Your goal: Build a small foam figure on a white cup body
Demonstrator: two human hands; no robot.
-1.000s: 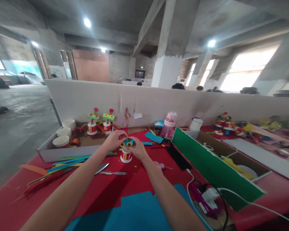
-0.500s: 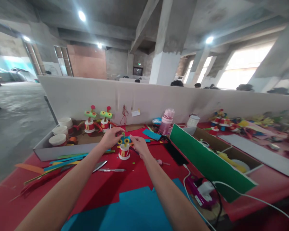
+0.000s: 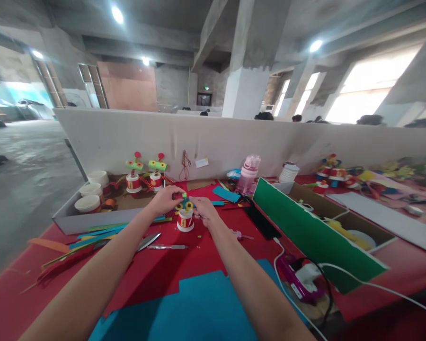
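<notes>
A red and white paper cup figure (image 3: 185,220) stands upside down on the red tabletop, with a blue head piece (image 3: 189,205) bearing yellow ring eyes above it. At the top left of that head, my left hand (image 3: 166,199) is pinched on a small green piece (image 3: 184,195). My right hand (image 3: 204,210) touches the right side of the blue head with fingers closed. Its fingertips are partly hidden, and whether it grips the head is unclear.
Paper strips (image 3: 102,233), scissors (image 3: 149,241) and a pen (image 3: 168,246) lie left. Two finished figures (image 3: 133,183) stand behind, beside white cups (image 3: 87,203). Blue sheets (image 3: 213,308) lie in front. At right are a phone (image 3: 261,222), green-sided box (image 3: 308,232) and power strip (image 3: 301,279).
The camera view has shifted slightly. My left hand now shows a green piece more clearly at the top of the head, and my right fingers are more curled beside it.
</notes>
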